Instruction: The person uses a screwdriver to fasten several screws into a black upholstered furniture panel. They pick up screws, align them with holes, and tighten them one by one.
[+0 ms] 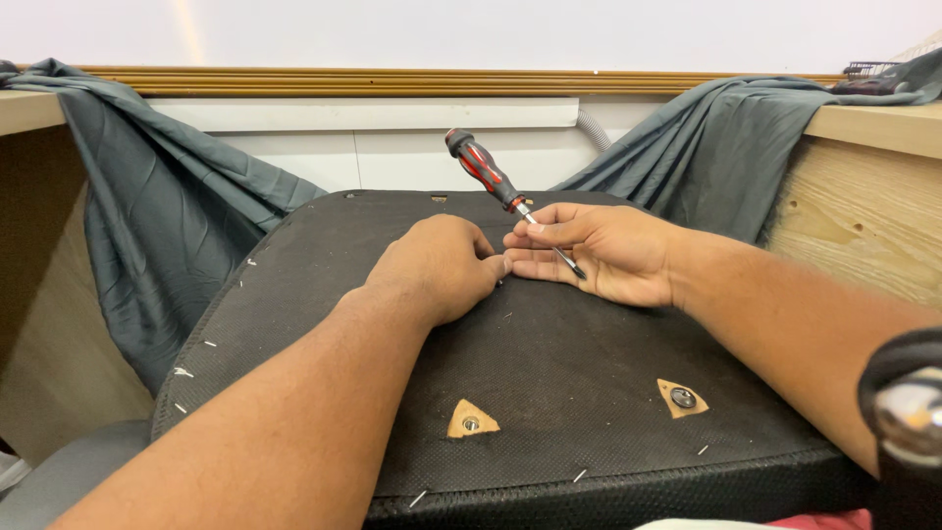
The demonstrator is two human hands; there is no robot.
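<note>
Grey cloth (177, 206) flanks the black seat base (549, 393) under both hands.

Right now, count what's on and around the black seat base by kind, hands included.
Hands: 2, left hand and right hand
Red-and-black screwdriver: 1
Black fabric-covered seat base: 1
Triangular cutouts with bolts: 2
Grey cloths: 2
Total: 8

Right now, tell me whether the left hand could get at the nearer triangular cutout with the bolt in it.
Probably yes: the left hand rests on the black fabric panel, and nothing lies between it and the triangular cutout.
</note>
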